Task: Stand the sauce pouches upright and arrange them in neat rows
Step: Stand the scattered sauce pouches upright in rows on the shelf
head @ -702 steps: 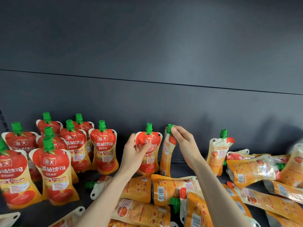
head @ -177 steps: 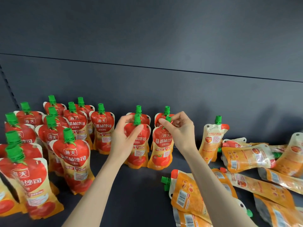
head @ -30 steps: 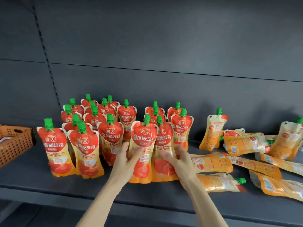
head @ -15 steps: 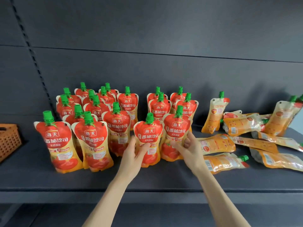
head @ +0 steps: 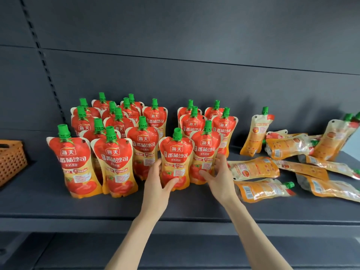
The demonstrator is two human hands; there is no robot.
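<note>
Several red-and-orange sauce pouches with green caps stand upright in rows on a dark shelf (head: pixel 58 207). My left hand (head: pixel 157 184) grips the lower part of one front pouch (head: pixel 176 158). My right hand (head: pixel 220 176) holds the neighbouring upright pouch (head: pixel 204 152) at its lower right side. To the right, several pouches lie flat with their orange backs up, among them one with a barcode (head: pixel 261 189) and another (head: pixel 253 168) behind it. One pouch (head: pixel 257 133) stands turned backwards against the rear wall.
An orange perforated basket (head: pixel 10 160) sits at the shelf's left end. The dark back panel (head: pixel 194 75) rises behind the pouches. The shelf's front edge (head: pixel 194 223) runs under my forearms. More tilted pouches (head: pixel 335 139) lean at the far right.
Both hands stayed on the two front pouches, settling them side by side in the front row. The view shifted slightly to the left.
</note>
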